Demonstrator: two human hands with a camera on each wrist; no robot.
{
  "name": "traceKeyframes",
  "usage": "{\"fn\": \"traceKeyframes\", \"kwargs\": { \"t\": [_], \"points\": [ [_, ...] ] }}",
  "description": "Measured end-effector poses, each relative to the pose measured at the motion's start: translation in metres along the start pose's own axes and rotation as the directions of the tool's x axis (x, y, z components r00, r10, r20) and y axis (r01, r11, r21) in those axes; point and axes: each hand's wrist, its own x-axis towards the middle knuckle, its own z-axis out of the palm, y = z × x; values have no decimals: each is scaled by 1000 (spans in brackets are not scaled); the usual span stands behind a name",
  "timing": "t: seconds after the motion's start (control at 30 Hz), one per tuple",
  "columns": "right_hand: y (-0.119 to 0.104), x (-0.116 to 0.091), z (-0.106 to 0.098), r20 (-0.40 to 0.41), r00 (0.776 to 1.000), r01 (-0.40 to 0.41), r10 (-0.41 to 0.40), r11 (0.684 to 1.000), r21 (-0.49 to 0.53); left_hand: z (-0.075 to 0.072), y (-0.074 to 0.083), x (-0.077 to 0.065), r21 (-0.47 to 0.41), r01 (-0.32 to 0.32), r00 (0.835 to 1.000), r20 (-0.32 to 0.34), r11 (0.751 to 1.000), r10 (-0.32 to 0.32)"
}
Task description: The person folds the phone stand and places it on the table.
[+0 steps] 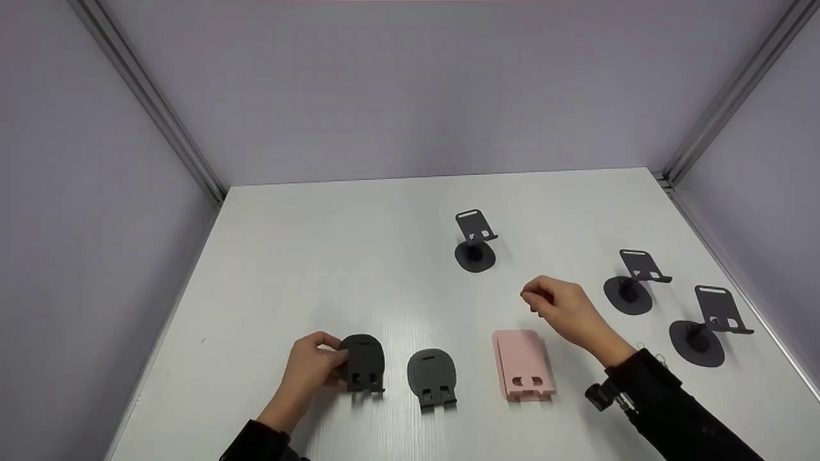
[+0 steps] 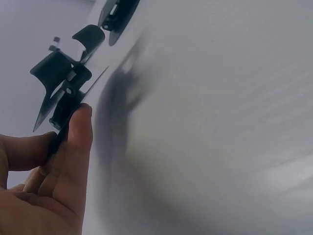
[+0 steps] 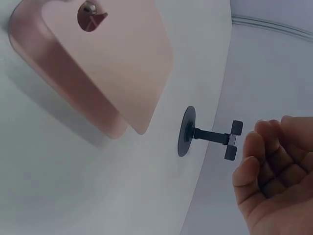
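My left hand (image 1: pixel 309 366) pinches the edge of a folded black phone stand (image 1: pixel 365 365) between thumb and fingers. The left wrist view shows this stand's hooked lower lips (image 2: pixel 53 71) and its shadow on the tabletop; whether any edge touches the table I cannot tell. Just right of it lies another folded dark phone stand (image 1: pixel 432 378). My right hand (image 1: pixel 567 314) is in the air beyond a folded pink phone stand (image 1: pixel 524 365), its fingers loosely curled around nothing. In the right wrist view, that hand (image 3: pixel 279 171) appears apart from the pink stand (image 3: pixel 117 54).
An unfolded black phone stand (image 1: pixel 475 242) stands toward the back of the white table (image 1: pixel 282 269). Two more unfolded stands, one (image 1: pixel 631 285) behind the other (image 1: pixel 701 333), are at the right. Grey-violet panels (image 1: pixel 410 89) enclose the back and sides.
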Motion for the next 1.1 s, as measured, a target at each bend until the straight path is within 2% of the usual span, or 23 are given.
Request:
{"fn": "traceKeyframes", "kwargs": {
  "t": [0.3,0.47,0.6,0.8,0.9,0.97,1.1],
  "points": [
    [15,0,-7,-25,999,-38,37,999,-17,-9,-9,2,61,19,999,-29,998,-17],
    [21,-1,-14,-36,998,-55,54,998,-14,-10,-9,4,166,-15,998,-54,986,24],
    [25,-2,-19,-45,996,-72,72,997,-7,-11,-9,4,287,-70,993,-72,955,94],
    [28,-5,-27,-56,994,-99,99,995,-1,-12,-10,2,491,-96,983,-90,866,160],
    [31,-7,-34,-65,991,-115,114,993,-9,-14,-12,2,548,-93,979,-101,831,176],
    [32,-9,-40,-76,990,-123,122,992,-14,-15,-14,2,560,-94,978,-104,823,182],
    [33,-16,-54,-121,985,-126,120,991,-42,-20,-18,3,554,-110,975,-101,825,198]
  ]
}}
